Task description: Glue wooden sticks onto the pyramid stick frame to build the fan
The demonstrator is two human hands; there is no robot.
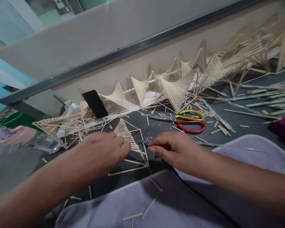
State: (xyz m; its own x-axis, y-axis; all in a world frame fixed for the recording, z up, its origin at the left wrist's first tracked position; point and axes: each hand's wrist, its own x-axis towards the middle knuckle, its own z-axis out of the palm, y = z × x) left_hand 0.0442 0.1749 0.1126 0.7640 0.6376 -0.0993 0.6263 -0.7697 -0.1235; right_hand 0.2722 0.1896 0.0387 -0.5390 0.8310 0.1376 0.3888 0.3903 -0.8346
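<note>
A small frame of thin wooden sticks [127, 135], with a fan of closely laid sticks, stands on the dark table in front of me. My left hand [109, 147] is closed over its left side, and the fingertips hide what they pinch. Just right of the frame, my right hand [172, 147] is curled round what looks like a glue gun [147, 141]. Its narrow tip points at the frame's right edge, while my fingers cover most of its body. A black cord [199, 194] runs from below this hand toward my lap.
Yellow-and-red-handled scissors [191, 122] lie beyond my right hand. A phone [95, 104] leans among loose sticks at the back left. Joined stick structures [178, 90] line the wall. Wrapped sticks [273, 98] lie at right; purple cloth [171, 196] covers my lap.
</note>
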